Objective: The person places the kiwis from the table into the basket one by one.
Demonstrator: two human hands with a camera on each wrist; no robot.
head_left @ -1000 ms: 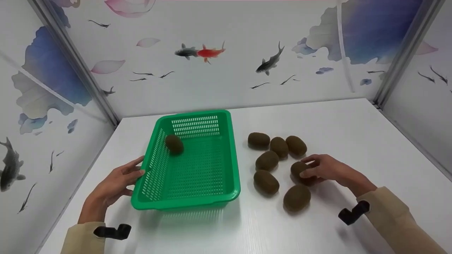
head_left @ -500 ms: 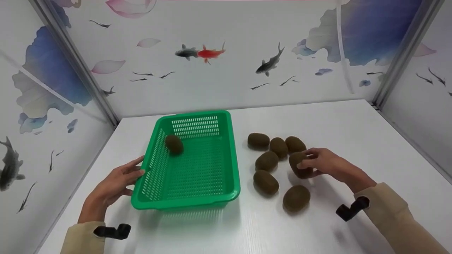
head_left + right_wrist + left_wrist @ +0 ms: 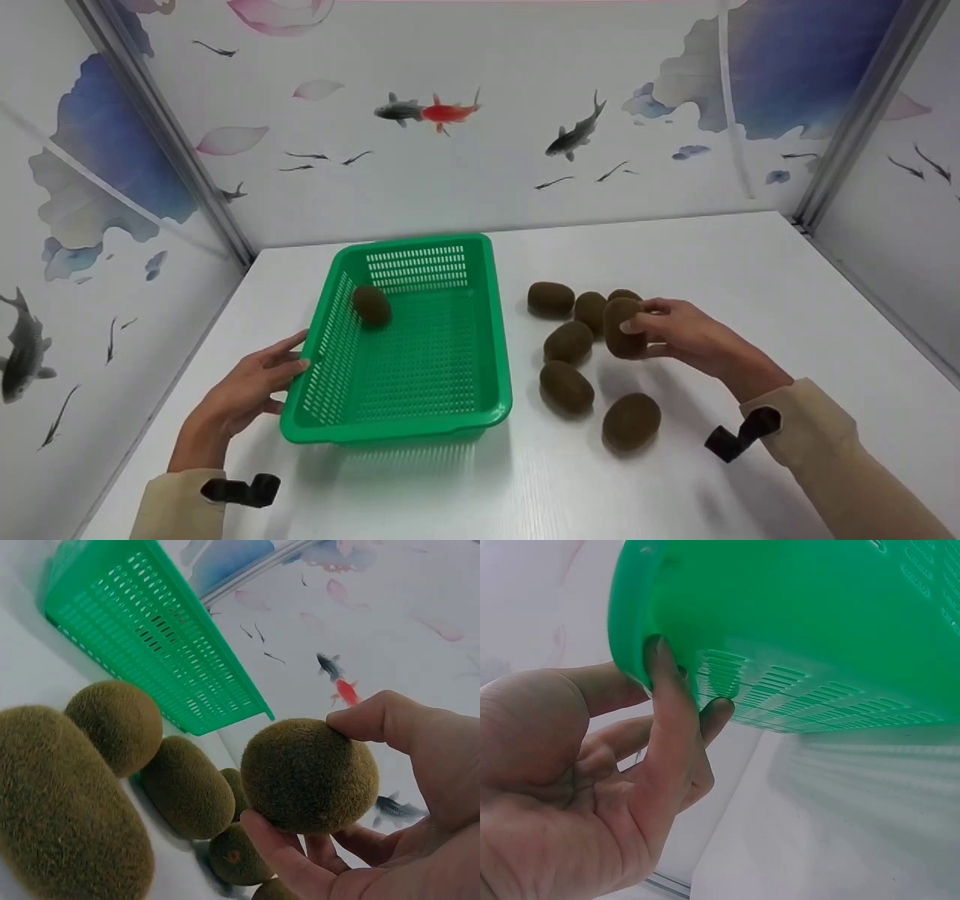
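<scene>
My right hand [image 3: 694,334] holds a brown fuzzy kiwi [image 3: 624,328] between thumb and fingers, lifted off the table. In the right wrist view that kiwi [image 3: 309,775] fills the grip. On the left, my left hand [image 3: 244,390] holds the rim of a green plastic basket [image 3: 496,352] at its left side. Seen from the left wrist, fingertips [image 3: 718,711] touch the basket's wall below the rim. One kiwi [image 3: 371,306] lies inside the basket near its left wall. Several kiwis, such as one [image 3: 566,388], lie on the table between basket and right hand.
A kiwi [image 3: 631,424] sits apart, nearest the front. The white table [image 3: 570,495] is bounded by panels printed with fish and petals, including the back panel [image 3: 480,180]. Metal posts [image 3: 161,135] stand at the corners.
The right hand has raised a kiwi off the table and moved it slightly left and away from me. It now partly covers another kiwi behind. Left hand and basket stay put.
</scene>
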